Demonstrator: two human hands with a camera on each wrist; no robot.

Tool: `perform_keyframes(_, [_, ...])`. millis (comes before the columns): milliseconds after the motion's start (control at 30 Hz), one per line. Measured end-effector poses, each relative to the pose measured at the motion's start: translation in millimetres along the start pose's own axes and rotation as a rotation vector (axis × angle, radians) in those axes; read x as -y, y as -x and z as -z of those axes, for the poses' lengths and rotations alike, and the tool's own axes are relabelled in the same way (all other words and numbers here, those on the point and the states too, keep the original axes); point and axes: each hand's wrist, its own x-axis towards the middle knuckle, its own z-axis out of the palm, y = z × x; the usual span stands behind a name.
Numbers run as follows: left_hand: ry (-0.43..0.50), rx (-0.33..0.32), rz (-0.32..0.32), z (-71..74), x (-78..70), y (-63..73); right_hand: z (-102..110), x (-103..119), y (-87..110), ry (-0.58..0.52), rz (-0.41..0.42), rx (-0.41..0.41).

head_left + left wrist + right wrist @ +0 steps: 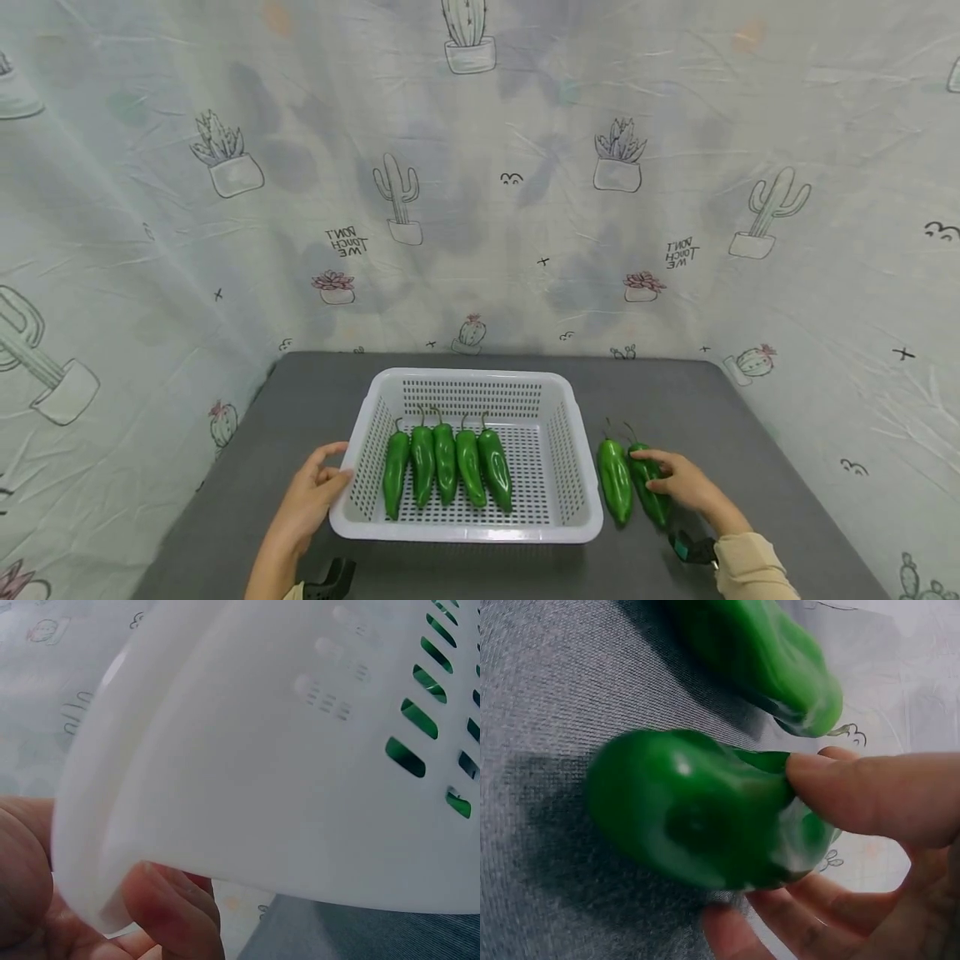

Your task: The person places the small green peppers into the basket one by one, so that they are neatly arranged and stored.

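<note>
A white perforated plastic basket sits on the grey table, with several green peppers lying side by side in its left and middle part. My left hand holds the basket's left rim; in the left wrist view the thumb and fingers are on either side of the rim. To the right of the basket, my right hand grips a dark green pepper between thumb and fingers. A lighter green pepper lies between that one and the basket.
The grey table extends around the basket on all sides. Behind and beside it hangs a pale curtain printed with cactus drawings. A dark strap with a wrist camera is on the right wrist.
</note>
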Motion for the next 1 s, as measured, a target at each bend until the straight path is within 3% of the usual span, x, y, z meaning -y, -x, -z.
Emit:
perform_keyframes(267, [-0.014, 0.007, -0.008, -0.9, -3.8, -2.6, 2, 0, 3.4, 0.014, -0.002, -0.034])
perform_keyframes(567, [-0.008, 0.015, -0.006, 1.6, -2.0, -0.2, 10, 13, 7.9, -0.190, -0.025, -0.063])
perform_keyframes(767, [-0.014, 0.011, -0.013, 4.7, -1.9, 1.7, 19, 35, 5.7, -0.272, 0.019, -0.052])
perform_keyframes(1000, [-0.008, 0.010, -0.018, 0.9, -0.1, 0.0, 28, 67, 3.6, -0.293, 0.059, -0.065])
